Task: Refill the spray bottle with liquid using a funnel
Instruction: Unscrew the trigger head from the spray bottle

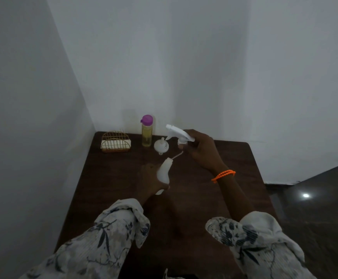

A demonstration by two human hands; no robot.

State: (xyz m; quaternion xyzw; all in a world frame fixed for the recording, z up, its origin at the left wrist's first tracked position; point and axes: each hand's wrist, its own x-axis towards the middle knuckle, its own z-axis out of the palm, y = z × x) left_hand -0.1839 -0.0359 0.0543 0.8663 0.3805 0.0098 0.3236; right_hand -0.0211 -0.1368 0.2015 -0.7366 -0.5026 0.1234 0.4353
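Note:
My left hand (151, 179) grips a white spray bottle body (164, 170), tilted with its open neck pointing up and right. My right hand (201, 150) holds the white trigger spray head (179, 132) above and to the right of the neck. The head's thin dip tube (177, 156) still reaches down into the bottle's neck. A white funnel (161, 145) lies on the dark wooden table (194, 198) near the back. Beside the funnel stands a clear bottle of yellow liquid (146, 133) with a purple cap.
A gold wire holder with white napkins (115, 142) sits at the table's back left corner. White walls close in at the left and behind. Dark floor lies to the right of the table.

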